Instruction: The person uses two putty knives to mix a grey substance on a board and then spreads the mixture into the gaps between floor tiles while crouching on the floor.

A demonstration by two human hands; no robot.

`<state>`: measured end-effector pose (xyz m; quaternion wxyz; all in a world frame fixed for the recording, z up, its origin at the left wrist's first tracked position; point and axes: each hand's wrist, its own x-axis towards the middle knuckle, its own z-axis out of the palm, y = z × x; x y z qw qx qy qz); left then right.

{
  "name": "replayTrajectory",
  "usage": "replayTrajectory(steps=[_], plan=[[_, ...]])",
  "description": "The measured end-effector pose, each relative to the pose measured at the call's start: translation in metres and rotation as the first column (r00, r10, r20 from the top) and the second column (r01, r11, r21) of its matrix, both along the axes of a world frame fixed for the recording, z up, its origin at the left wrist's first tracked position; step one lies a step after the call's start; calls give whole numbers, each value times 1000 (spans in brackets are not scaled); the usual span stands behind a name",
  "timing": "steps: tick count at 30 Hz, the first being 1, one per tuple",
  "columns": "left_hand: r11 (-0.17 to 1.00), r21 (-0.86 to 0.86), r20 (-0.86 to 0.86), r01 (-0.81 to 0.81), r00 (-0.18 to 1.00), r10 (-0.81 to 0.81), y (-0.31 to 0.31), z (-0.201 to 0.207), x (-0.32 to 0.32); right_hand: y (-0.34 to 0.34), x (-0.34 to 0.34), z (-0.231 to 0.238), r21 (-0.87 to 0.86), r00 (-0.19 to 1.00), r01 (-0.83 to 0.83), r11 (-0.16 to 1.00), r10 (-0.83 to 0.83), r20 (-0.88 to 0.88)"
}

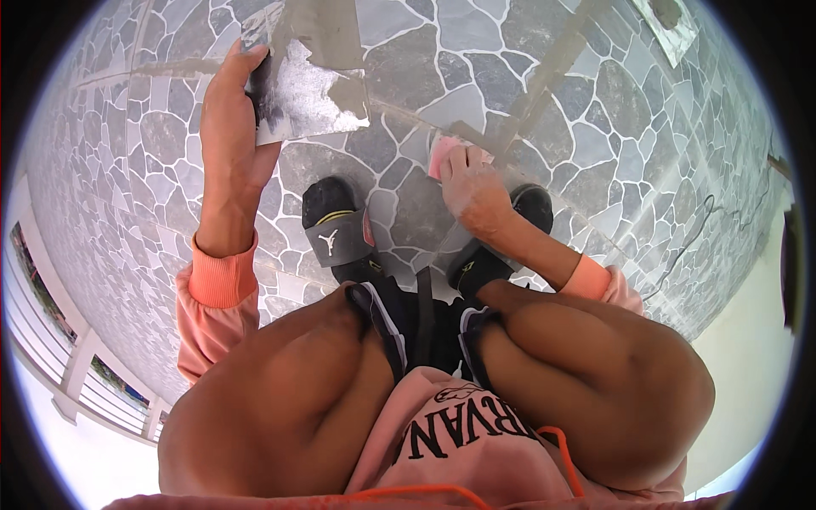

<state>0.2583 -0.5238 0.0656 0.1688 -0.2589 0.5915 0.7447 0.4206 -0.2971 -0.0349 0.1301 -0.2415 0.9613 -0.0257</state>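
Observation:
My left hand (231, 127) is closed around the dark handle of a flat metal trowel (297, 93), raised at the upper left. Grey mortar (327, 34) lies across its far part, and the near part of the blade is bare and shiny. My right hand (474, 189), dusted pale, is closed on a small pink flat scraper (439, 155). It is down at the floor in front of my right foot, beside a grey smeared tile joint (510, 127). My fingers cover part of the scraper.
Stone-patterned floor tiles (408, 68) spread all around. A silvery sheet with a grey lump (667, 25) lies at the far right. My sandalled feet (336, 229) stand between my hands. A thin cord (688, 242) lies at right, near a pale wall; a white railing (81, 365) stands at left.

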Motion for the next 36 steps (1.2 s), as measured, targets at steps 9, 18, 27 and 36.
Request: replayTrajectory(steps=[9,18,27,36], plan=[[991,-60,-13,-120,993,120,-30,17,34,-24,-21,-14,-9,996,4,1000,-5,-92],[984,-173,-52,33,998,-42,-40,50,10,-29,-35,-7,-157,989,103,982,-118,-89],[992,-103,-64,72,995,-78,-81,16,-1,-6,-31,6,-72,990,138,988,-138,9],[933,43,24,357,933,-359,-79,-29,-47,10,-55,72,83,159,892,444,-480,863]])
